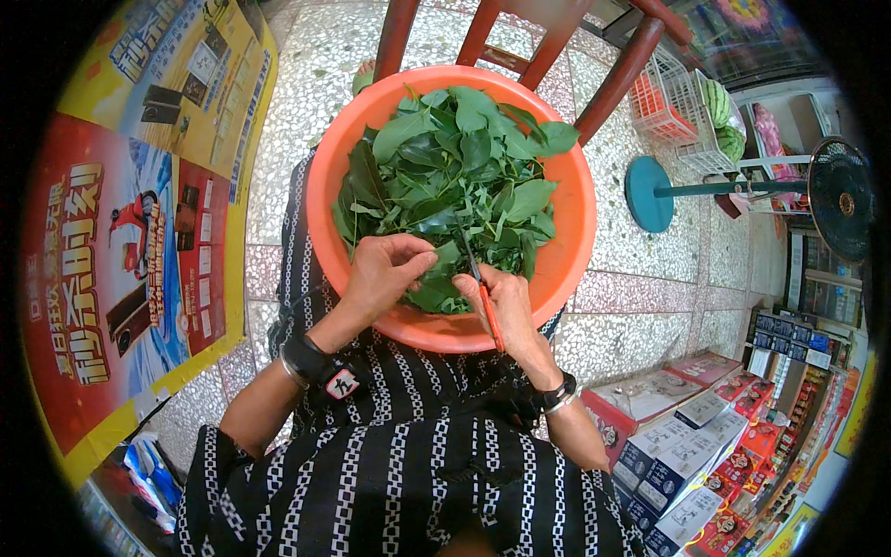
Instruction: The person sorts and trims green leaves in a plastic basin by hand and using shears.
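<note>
A large orange plastic basin [574,230] rests at my lap, heaped with green leaves [445,146], some whole and some in cut strips. Over its near left part, my left hand [386,271] pinches a green leaf [447,256] between thumb and fingers. On the near right, my right hand [508,299] grips scissors with orange-red handles [493,317]. Their dark blades point away from me into the leaves, just right of the pinched leaf. How far apart the blades are I cannot tell.
A red-brown wooden chair [598,76] stands just beyond the basin. To the right are a fan with a round teal base [649,193], white plastic baskets [665,101] with watermelons [717,103], and stacked boxes [675,445]. Printed poster panels [139,244] line the left side.
</note>
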Tool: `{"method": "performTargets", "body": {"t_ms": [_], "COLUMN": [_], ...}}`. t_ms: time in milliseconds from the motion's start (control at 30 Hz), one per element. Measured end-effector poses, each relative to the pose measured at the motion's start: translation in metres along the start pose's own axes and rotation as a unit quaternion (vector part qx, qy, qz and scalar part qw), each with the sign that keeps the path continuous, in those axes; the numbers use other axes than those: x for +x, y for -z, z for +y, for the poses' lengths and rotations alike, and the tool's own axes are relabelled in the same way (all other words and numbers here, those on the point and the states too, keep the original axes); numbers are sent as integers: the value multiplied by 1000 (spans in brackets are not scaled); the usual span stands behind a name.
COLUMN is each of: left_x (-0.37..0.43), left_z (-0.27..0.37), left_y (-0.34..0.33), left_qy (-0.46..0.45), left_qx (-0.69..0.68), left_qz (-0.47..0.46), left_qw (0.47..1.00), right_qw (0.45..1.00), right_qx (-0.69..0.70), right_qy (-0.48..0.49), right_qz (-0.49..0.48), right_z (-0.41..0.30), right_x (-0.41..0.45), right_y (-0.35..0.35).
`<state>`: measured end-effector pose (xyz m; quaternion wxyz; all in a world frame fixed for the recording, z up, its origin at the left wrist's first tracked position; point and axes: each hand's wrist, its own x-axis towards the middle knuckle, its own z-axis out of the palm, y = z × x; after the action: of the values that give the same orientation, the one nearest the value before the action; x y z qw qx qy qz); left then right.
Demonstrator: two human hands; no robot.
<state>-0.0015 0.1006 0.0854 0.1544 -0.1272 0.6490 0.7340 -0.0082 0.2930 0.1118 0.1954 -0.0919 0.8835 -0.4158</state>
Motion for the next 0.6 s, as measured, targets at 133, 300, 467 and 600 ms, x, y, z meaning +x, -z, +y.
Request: {"method": "performTargets", "body": {"t_ms": [133, 300, 467, 600], "left_x": [2, 2, 2, 3], "left_z": [-2, -2, 0, -4], "left_y": [0, 1, 4, 3], "left_qy": [8, 19, 24, 26], "left_qx": [-43, -62, -17, -35], "left_qz": [34, 7, -56, -11], "left_qw": [998, 998, 998, 999], "right_qw": [999, 995, 996, 999], "right_qx": [-5, -56, -63, -24], "right_qy": [49, 80, 14, -22], "right_qz": [11, -26, -66, -39], "right_z": [7, 12, 0, -8], "right_x": [-2, -3, 0, 0], "right_y": [-1, -5, -3, 2]}}
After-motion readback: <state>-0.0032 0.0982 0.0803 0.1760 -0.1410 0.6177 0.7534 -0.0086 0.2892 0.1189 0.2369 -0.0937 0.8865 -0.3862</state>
